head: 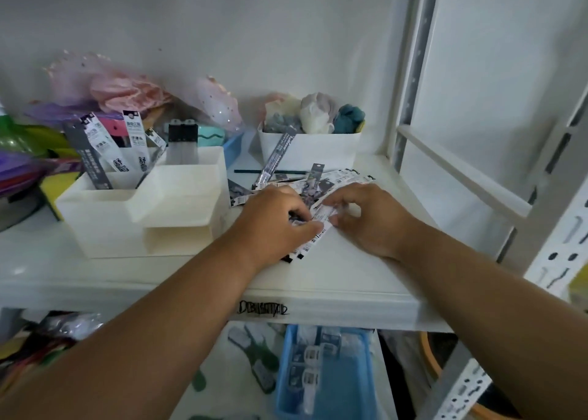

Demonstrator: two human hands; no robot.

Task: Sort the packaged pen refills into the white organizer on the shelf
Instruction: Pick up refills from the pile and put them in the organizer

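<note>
The stepped white plastic organizer point(140, 209) on the shelf already holds several upright flat packets; just beside it, the left hand point(273, 219) pinches thin glossy printed refill packets point(318, 216) from the loose pile; the right hand point(366, 219) has fingers curled on the same packets; gathering seems in hand; next, a lift leftwards into a compartment.

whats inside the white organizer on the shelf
The white organizer has several packaged pen refills standing upright or leaning in its tall back compartments. Their lower ends are hidden by the walls. The lower front trays look bare, though their floors are only partly visible.
</note>
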